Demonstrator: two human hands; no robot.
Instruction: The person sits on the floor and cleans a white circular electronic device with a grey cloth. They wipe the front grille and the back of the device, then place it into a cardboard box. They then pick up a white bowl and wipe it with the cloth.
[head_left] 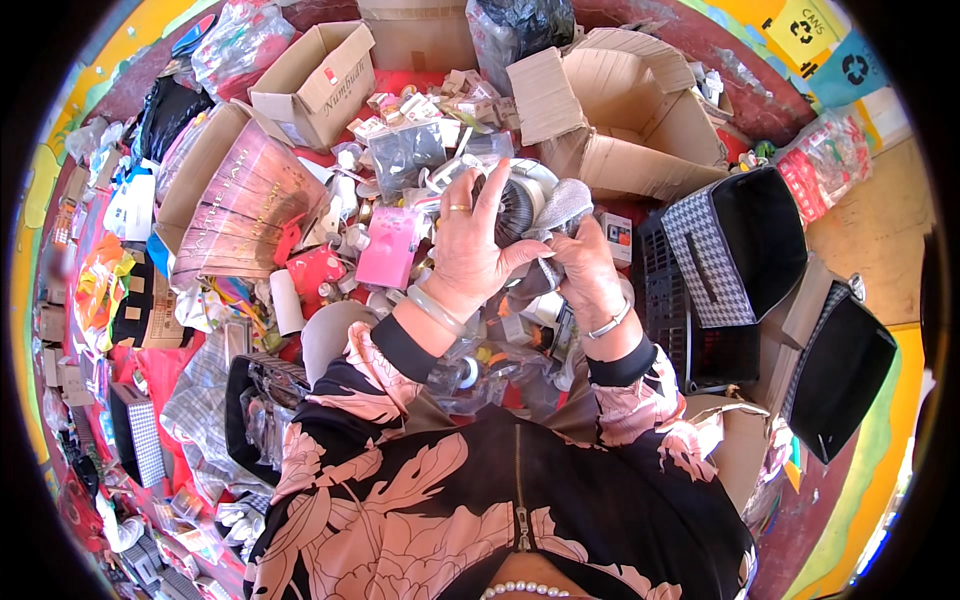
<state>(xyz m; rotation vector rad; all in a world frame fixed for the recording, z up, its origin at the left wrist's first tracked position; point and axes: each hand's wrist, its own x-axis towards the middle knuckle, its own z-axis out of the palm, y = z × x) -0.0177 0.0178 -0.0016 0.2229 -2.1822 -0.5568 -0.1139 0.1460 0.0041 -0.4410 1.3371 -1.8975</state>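
My left hand (468, 238) grips a round, dark, ribbed object with a pale rim (517, 208). Its thumb and fingers are spread around the near side; I cannot tell exactly what it is. In my right hand (592, 268) is a bunched grey cloth (566, 203), pressed against the right side of the ribbed object. Both hands are close together over a heap of small goods. A pink flat box (388, 247) lies left of my left hand, and a clear bag with dark contents (405, 157) is beyond it.
An open cardboard box (640, 120) stands at the far right, and another box (315, 85) at the far left. Right of my hands are a black plastic crate (668, 300) and a black-lined checked fabric bin (735, 245). Nearer left is a black tray (240, 405).
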